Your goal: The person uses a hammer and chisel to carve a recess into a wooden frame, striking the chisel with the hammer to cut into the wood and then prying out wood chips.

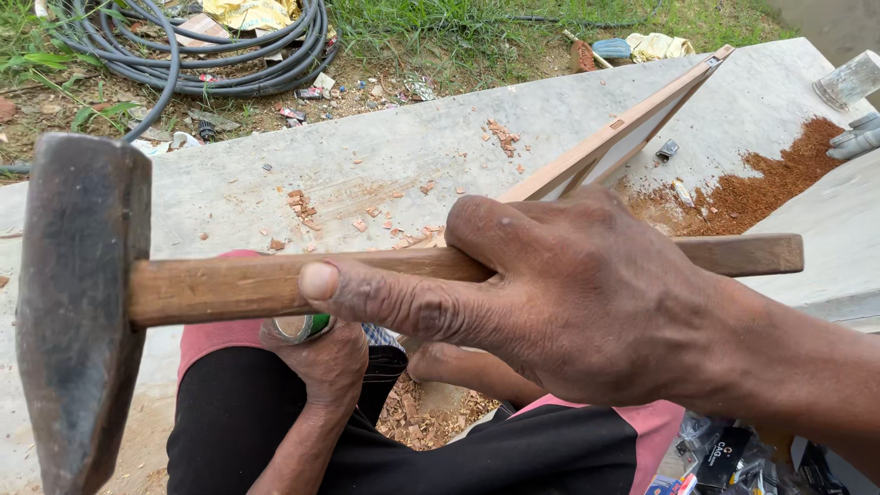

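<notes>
the right hand [587, 293] is closed around the wooden handle of a hammer [82, 302], thumb stretched along the shaft toward the head. the hammer lies level across the view, close to the camera, its dark iron head hanging at the left edge and the butt of the handle poking out past the hand on the right.

below the handle the left hand [321, 362] is wrapped around a chisel [301, 326], whose green grip with a worn metal cap just shows above the fist. the blade is hidden behind the hand, so where its tip sits cannot be told.

behind the right hand a wooden frame [623, 137] runs up and to the right across a grey stone slab [275, 183]. small wood chips [367, 215] lie scattered over the slab near the frame's lower end, and more chips sit on the ground between the knees. a heap of reddish sawdust [770, 179] spreads on the slab to the right of the frame.

at the top left a coil of grey cable [211, 55] rests on dirt and grass. the person's legs, in black and pink cloth, fill the lower part of the view.
</notes>
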